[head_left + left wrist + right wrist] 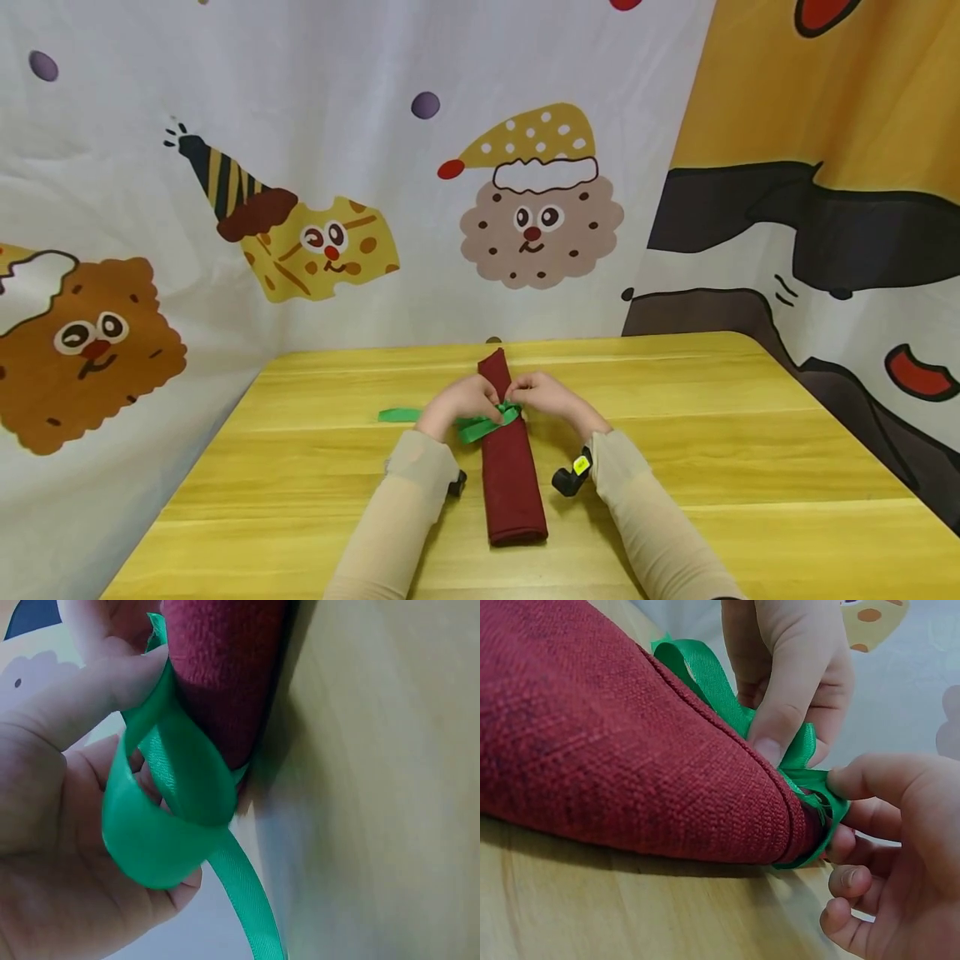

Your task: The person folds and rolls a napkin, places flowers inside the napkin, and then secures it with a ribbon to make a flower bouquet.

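A long folded dark-red cloth bundle [513, 483] lies lengthwise on the wooden table. Around its upper part runs a green ribbon [480, 428], looped on top. My left hand [468, 398] pinches the ribbon by the loop; in the left wrist view the thumb [124, 679] presses on the green loop [161, 840], and a tail hangs below it. From the other side my right hand [551, 395] pinches a ribbon part between thumb and index finger, the other fingers [851, 881] loosely curled. Exactly how the ribbon crosses under the fingertips is hidden.
One ribbon tail [399, 415] stretches out left over the yellow wood-grain table [675, 433]. A printed cartoon curtain [337, 100] hangs behind the table's far edge. Black wrist cameras [572, 477] sit under both forearms, close above the tabletop.
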Tool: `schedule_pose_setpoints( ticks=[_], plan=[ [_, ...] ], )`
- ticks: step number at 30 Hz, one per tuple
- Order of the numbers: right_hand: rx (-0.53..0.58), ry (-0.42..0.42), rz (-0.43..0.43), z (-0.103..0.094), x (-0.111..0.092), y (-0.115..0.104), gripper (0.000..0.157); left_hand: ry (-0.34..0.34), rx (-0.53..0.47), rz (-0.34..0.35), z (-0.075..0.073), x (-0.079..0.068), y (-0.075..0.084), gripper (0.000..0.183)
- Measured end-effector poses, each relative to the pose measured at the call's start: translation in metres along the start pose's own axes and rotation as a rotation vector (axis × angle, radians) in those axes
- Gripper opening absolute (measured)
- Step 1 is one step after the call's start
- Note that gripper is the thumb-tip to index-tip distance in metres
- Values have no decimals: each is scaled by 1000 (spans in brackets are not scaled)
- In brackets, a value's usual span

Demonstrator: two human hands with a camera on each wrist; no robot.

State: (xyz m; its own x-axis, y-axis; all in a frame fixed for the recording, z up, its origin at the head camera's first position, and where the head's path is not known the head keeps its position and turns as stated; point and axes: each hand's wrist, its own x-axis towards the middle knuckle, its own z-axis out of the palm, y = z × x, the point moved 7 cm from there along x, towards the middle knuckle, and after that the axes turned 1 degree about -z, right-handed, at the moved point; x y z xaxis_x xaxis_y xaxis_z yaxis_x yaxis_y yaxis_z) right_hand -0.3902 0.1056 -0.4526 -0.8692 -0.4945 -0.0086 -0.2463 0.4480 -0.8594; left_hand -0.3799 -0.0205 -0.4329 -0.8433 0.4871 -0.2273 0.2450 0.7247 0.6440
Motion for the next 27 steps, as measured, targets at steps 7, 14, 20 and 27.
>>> schedule_pose_setpoints(
  ticks=[7,14,20,27],
  plan=[
    [35,27,73,1,0,5,30,17,-2,-60,5,2,-3,51],
    [38,63,108,0,0,7,33,40,3,-140,8,7,-11,55],
    [-11,70,74,-2,1,8,27,59,-1,-178,7,10,-14,57],
    [-17,73,32,-6,-1,9,17,86,18,-184,4,10,-14,57]
  ],
)
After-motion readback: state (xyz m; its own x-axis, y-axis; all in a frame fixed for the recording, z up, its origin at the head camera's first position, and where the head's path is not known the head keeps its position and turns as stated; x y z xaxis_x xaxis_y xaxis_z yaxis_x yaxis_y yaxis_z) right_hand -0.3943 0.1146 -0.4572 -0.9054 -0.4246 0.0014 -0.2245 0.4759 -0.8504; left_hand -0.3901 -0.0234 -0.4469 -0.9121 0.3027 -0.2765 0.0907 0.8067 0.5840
